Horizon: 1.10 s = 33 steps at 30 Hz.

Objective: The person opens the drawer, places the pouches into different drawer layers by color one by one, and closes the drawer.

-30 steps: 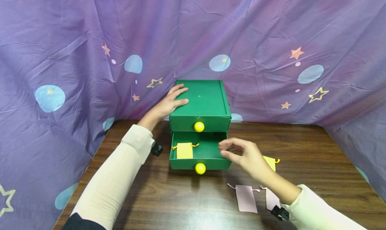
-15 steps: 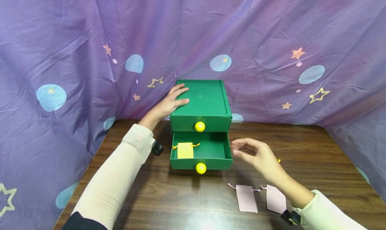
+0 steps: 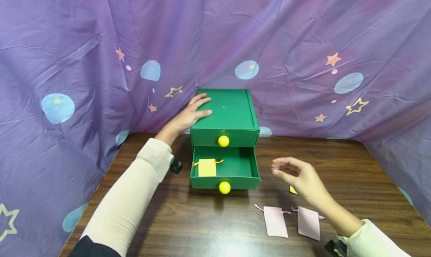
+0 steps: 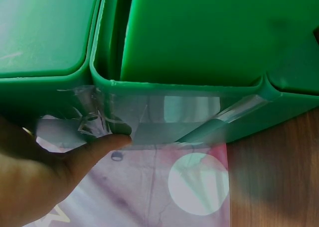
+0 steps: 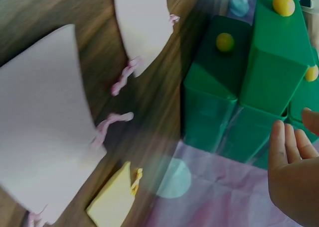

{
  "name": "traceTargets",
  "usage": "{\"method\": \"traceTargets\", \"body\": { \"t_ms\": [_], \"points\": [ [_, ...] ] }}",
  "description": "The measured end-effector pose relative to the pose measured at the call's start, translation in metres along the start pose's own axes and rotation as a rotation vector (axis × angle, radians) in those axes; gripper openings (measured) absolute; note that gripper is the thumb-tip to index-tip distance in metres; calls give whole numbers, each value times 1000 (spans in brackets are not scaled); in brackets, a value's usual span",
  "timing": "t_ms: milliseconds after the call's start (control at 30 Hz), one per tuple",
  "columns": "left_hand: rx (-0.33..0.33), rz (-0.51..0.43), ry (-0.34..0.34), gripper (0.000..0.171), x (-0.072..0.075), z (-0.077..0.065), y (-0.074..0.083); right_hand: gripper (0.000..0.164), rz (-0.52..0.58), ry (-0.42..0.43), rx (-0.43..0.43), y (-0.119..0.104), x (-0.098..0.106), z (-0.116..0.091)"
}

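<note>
My left hand [image 3: 192, 115] rests, fingers spread, on the green cabinet [image 3: 230, 109], with a yellow pouch [image 3: 207, 168] in the pulled-out drawer [image 3: 205, 182] below those fingertips, while my right hand [image 3: 303, 179] hovers, fingers together, thumb apart, partly hiding a second yellow pouch [image 3: 293, 190], two pink pouches [image 3: 275, 221] [image 3: 309, 223] nearer me.

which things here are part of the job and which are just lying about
Likely the job:
green drawer unit, touched by the left hand
open drawer with a yellow pouch inside
second yellow pouch, near the right hand
probably both pink pouches, untouched

Just there:
purple cloth backdrop
wooden table, as surface
</note>
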<state>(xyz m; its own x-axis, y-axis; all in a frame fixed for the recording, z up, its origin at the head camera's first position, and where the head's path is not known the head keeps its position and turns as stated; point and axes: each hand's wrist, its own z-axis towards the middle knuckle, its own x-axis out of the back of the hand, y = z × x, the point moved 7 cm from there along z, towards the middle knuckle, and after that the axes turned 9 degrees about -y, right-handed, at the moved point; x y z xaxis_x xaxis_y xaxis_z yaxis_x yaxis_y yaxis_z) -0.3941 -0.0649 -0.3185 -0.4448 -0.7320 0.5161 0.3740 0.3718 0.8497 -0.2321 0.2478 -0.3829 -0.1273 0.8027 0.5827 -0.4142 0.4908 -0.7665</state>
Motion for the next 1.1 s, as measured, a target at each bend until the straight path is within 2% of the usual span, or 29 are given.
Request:
{"method": "traceTargets", "body": {
  "t_ms": [300,533,833,1100],
  "points": [
    [0,-1,0,59,0,0,0,25,-32,27,-42,15,14,-10],
    [3,4,0,60,0,0,-1,25,-9,21,-87,28,22,-17],
    [-3,-2,7,59,1,-1,0,26,-110,50,-155,47,34,-28],
    [-3,-5,4,59,0,0,-1,31,-91,64,-196,68,41,-37]
  ]
}}
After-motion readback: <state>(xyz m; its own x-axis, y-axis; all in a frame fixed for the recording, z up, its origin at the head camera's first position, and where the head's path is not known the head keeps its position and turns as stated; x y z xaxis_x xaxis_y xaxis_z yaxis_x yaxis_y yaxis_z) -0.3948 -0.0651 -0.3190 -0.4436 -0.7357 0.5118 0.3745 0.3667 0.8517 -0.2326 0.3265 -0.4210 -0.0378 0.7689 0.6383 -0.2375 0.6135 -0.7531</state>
